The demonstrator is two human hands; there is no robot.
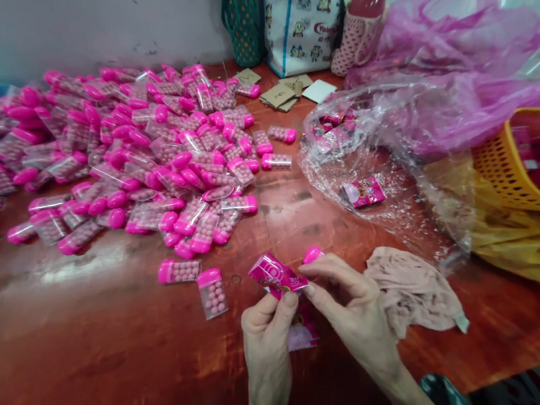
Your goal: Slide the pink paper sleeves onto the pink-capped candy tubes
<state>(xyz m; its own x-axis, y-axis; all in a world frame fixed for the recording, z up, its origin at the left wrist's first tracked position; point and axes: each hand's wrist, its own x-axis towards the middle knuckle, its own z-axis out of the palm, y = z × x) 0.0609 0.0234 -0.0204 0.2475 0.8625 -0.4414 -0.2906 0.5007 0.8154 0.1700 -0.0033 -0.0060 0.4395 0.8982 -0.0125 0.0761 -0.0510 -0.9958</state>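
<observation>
My left hand (pixel 266 344) and my right hand (pixel 360 307) meet near the middle of the table, thumbs and fingers pinched on a glossy pink printed sleeve (pixel 274 275) that is bent and partly raised. Under them lies a second pink printed piece (pixel 301 333), partly covered by my fingers. Just behind my right fingers a bright pink cap (pixel 313 254) shows; the rest of that item is hidden. Left of my hands are two small clear candy boxes (pixel 212 294) with pink caps and round pink candies inside. A big heap of the same boxes (pixel 141 147) spreads behind them.
A crumpled beige cloth (pixel 415 289) lies right of my hands. Behind it is a clear plastic bag (pixel 340 166) with pink printed sleeves (pixel 365 192). A yellow basket (pixel 500 163) stands at right. Cardboard pieces (pixel 279 96), a white bag (pixel 301 17) and a bottle (pixel 364 15) are at the back.
</observation>
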